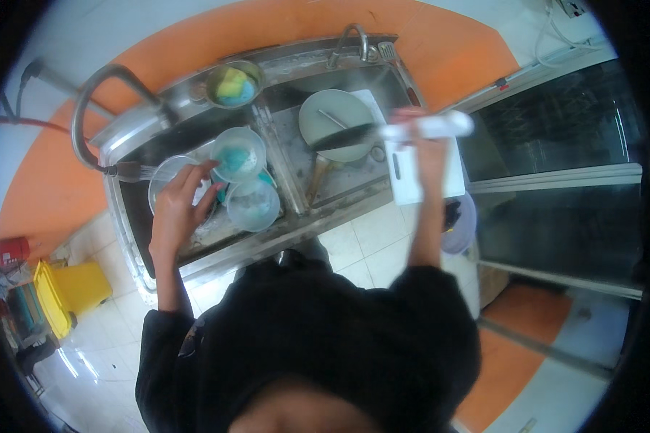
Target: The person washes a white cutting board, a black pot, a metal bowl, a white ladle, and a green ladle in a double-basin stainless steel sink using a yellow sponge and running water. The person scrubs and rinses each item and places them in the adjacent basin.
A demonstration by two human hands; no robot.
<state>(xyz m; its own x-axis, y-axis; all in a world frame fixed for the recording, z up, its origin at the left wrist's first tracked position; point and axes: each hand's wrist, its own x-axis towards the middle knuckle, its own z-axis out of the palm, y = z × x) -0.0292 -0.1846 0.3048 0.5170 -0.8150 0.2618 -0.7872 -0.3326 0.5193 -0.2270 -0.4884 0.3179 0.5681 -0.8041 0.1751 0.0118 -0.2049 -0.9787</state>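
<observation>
My right hand (412, 124) is wrapped round the white handle of a knife (345, 138), over the right basin; motion blurs the hand. Its dark blade points left across a pale round pan (318, 108) with a wooden handle (316, 177). Below my right forearm lies a white cutting board (409, 180), overhanging the sink's right side. My left hand (177, 208) is open, fingers apart, above a clear bowl (162, 175) in the left basin. Beside it are a plastic tub with something teal inside (227, 137) and another translucent tub (254, 206).
Two faucets, one at left (83, 137) and one at the back (350, 32), rise from the steel sink (354, 200). A metal bowl (213, 90) holds yellow and blue sponges. A yellow bin (83, 289) stands on the floor at left; dark glass panels (556, 130) are at right.
</observation>
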